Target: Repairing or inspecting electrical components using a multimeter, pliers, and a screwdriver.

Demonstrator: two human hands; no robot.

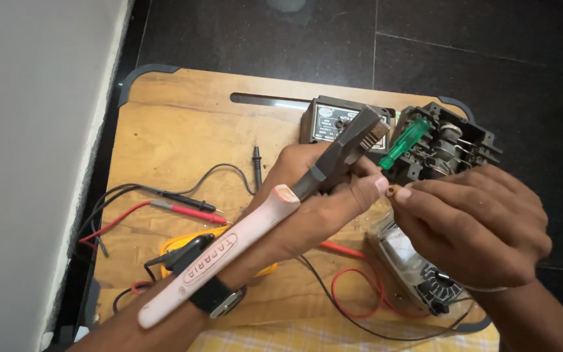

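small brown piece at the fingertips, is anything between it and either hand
Nothing visible does. The small brown piece sits pinched at the fingertips of the right hand, and the left hand, which also holds the pliers with pale handles, meets it from the other side. The green screwdriver lies behind, above the piece.

The tabletop (184, 124) is matt, grainy wood. The pliers (275, 215) have dull dark metal jaws and smooth pale plastic grips. The screwdriver handle (404, 145) is glossy translucent green plastic; the floor (490, 45) is speckled dark stone.
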